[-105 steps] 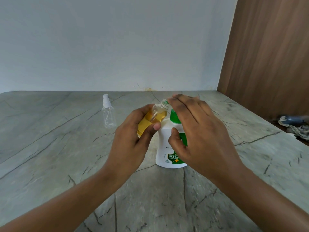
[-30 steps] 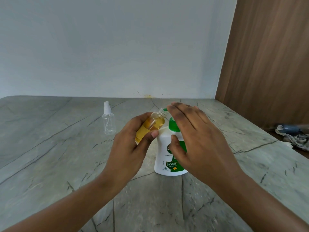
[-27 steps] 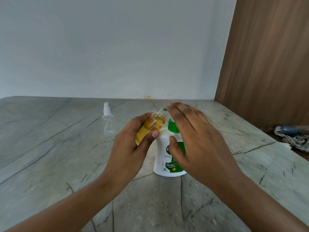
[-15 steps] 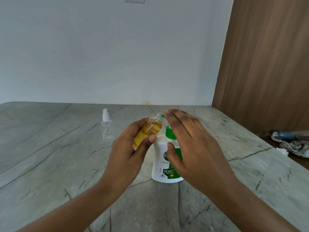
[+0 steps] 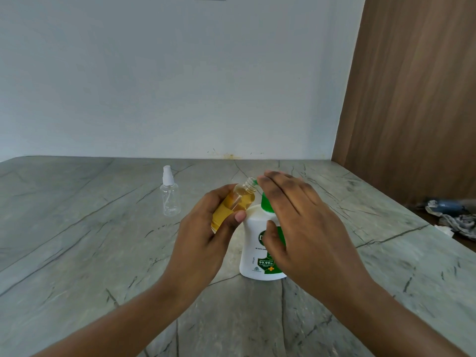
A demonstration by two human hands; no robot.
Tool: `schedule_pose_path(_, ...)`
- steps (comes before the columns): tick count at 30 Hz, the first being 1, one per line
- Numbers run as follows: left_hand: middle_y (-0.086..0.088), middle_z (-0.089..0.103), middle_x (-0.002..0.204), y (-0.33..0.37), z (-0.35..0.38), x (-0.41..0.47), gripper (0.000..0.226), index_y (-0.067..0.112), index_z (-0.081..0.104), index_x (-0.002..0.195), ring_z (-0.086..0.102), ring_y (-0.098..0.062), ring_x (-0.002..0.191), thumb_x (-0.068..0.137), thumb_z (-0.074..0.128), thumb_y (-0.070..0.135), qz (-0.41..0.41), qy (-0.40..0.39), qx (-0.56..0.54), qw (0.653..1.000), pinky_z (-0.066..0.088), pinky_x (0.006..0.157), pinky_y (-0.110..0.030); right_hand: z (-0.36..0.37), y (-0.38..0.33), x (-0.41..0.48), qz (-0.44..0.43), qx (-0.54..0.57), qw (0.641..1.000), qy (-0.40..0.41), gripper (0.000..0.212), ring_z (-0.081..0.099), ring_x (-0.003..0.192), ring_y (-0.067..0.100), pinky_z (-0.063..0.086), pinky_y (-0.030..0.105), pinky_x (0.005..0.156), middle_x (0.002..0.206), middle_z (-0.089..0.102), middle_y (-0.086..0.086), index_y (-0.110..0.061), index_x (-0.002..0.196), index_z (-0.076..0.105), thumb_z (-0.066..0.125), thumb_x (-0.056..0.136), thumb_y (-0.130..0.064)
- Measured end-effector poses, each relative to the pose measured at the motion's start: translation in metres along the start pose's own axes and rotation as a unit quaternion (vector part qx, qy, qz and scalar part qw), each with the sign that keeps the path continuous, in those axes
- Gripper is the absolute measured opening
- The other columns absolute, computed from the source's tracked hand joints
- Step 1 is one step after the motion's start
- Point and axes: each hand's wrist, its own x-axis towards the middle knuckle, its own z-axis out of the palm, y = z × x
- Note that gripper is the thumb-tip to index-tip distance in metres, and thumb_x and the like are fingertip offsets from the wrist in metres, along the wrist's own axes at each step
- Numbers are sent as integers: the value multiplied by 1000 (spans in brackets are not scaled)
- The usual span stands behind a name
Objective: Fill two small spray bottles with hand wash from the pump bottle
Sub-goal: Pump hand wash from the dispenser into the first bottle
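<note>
Left hand (image 5: 203, 235) wraps the uncapped spray bottle (image 5: 233, 204), amber soap nearly to its shoulder, tilted toward the pump bottle (image 5: 257, 249); right hand (image 5: 304, 228) lies flat on the pump, fingers straight; first fill looks almost done; next comes capping it, then reaching left for the empty bottle (image 5: 170, 199), standing well apart; counter (image 5: 77, 253) offers open room leftward, its edge close on the right.

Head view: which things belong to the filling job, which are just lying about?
Job: pump bottle, right hand over its top; amber-filled spray bottle gripped by left hand; empty capped spray bottle on counter.
Lying about: crumpled cloth beyond the counter's right edge.
</note>
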Motion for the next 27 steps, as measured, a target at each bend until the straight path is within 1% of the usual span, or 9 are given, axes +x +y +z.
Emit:
schedule_pose_path(3,26,59,102,1,0,0,35,34,50,118,53,13,95,84,49,43,4,-2,6,1000,39,74,-1,-1,0,0,2,2,1000,-8,56,40,117,16,34,23,91,126,57,8,-5,129,52,58,75,-22)
schedule_pose_path(6,26,59,103,3,0,0,33,35,49,117,53,13,95,85,50,41,3,-3,2,1000,39,72,0,-3,1,1,7,7,1000,-13,54,42,120,17,34,22,92,129,54,7,-6,132,49,50,81,-26)
schedule_pose_path(9,25,59,104,4,0,0,33,34,49,118,53,13,95,85,50,40,2,-6,-3,1000,38,72,0,-4,2,3,10,4,1000,-11,54,38,119,14,32,20,91,130,54,6,-7,132,48,49,82,-28)
schedule_pose_path(13,22,61,105,5,1,0,34,30,51,119,54,11,95,86,50,37,-2,-7,-12,1000,39,72,-1,-5,1,3,10,0,1000,-9,54,41,119,15,32,21,91,130,55,6,-8,132,49,44,83,-30)
schedule_pose_path(16,24,59,104,6,2,0,32,32,50,118,53,13,94,86,50,37,0,-8,-12,1000,39,72,-1,-5,1,3,8,1,1000,-5,54,39,119,14,32,20,91,130,55,6,-8,131,49,45,82,-28)
schedule_pose_path(21,25,58,106,5,2,-1,34,32,48,118,52,13,98,85,48,40,-9,-12,-11,1000,39,73,0,-3,2,3,7,-3,1000,10,55,40,117,15,33,21,89,126,58,7,-7,129,52,56,76,-23)
schedule_pose_path(24,26,57,106,5,2,0,34,33,48,118,51,15,97,85,48,41,-10,-11,-10,1000,38,73,0,-4,1,4,3,-12,1000,15,53,39,116,15,33,21,87,125,59,7,-7,128,53,48,78,-24)
schedule_pose_path(27,23,59,106,5,3,0,35,32,49,119,52,12,97,85,48,40,-12,-11,-14,1000,39,72,-1,-6,1,5,0,-20,1000,12,53,38,114,15,33,21,87,122,60,6,-8,126,54,40,78,-26)
